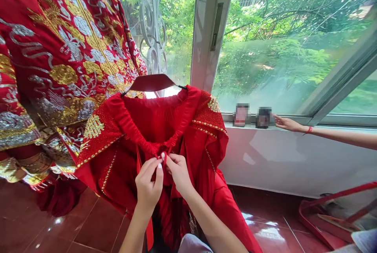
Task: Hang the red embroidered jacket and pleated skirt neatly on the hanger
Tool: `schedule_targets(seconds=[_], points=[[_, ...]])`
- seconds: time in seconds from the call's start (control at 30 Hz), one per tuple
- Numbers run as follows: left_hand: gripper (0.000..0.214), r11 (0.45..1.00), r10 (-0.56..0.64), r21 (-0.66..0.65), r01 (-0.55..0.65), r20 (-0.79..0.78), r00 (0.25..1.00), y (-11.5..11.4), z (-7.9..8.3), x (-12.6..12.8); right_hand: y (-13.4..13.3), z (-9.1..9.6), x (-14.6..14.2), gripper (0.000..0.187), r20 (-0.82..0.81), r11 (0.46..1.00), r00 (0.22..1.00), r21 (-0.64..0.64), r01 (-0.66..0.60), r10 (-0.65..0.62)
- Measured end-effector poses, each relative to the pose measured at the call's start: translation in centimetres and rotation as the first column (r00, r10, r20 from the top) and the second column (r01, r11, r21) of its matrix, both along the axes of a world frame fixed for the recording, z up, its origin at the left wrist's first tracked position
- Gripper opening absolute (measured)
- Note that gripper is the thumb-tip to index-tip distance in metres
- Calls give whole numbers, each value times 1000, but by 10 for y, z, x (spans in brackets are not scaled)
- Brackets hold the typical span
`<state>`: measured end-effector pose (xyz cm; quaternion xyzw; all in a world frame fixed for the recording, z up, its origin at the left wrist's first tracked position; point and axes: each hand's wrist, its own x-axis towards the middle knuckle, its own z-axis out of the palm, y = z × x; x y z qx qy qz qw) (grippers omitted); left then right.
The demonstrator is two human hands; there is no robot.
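Observation:
A red skirt (203, 158) with gold beaded trim and gathered waistband hangs by its waist from a hanger (153, 83). At the front middle of the waistband, my left hand (149, 182) and my right hand (178, 172) meet with their fingers pinched together. Between them is a red drawstring (164, 158), looped near my right thumb. Both hands appear to grip this string. A longer red strip (149, 233) dangles below my left wrist. The lower part of the skirt is partly hidden behind my forearms.
A red jacket (73, 41) embroidered in gold and silver hangs at the left. Behind stands a window (265, 60) with a sill. Another person's hand (290, 124) reaches toward two small blurred objects on it. A red-framed item (338, 206) stands on the tiled floor (97, 221) at right.

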<state>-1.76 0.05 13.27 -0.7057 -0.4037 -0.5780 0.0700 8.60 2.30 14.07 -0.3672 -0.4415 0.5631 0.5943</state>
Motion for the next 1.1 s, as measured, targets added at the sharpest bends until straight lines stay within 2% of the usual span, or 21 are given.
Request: schedule_targets(seconds=[0.1, 0.17, 0.23, 0.33, 0.47, 0.63, 0.83, 0.93, 1.1], points=[[22, 999, -39, -20, 41, 120, 992, 4, -15, 0, 3, 5, 0, 47, -129, 980, 987, -163, -115, 95], [24, 987, -64, -126, 101, 268, 961, 9, -24, 1, 4, 6, 1, 44, -190, 951, 971, -243, -190, 145], [23, 959, -82, -226, 170, 352, 932, 14, -29, 2, 5, 6, 2, 42, -211, 937, 964, -274, -217, 161], [20, 935, -142, -257, 244, 360, 922, 22, -30, 2, 7, 7, 4, 35, -181, 944, 976, -283, -173, 124], [20, 945, -231, -176, 275, 233, 945, 30, -29, -4, 8, 8, 5, 31, -185, 929, 971, -311, -202, 150], [21, 985, -168, 46, 167, 12, 986, 35, -33, -16, 8, 4, 3, 37, -260, 906, 941, -307, -292, 216], [30, 976, -47, 198, 95, -232, 972, 41, -39, -19, 3, -2, 2, 42, -325, 923, 926, -258, -284, 194], [28, 959, 95, 283, -25, -237, 967, 40, -41, -17, 2, -4, 3, 42, -332, 924, 919, -239, -300, 213], [14, 903, 351, 314, -294, -143, 926, 35, -34, -16, 0, -9, 5, 41, -240, 949, 945, -166, -268, 225]])
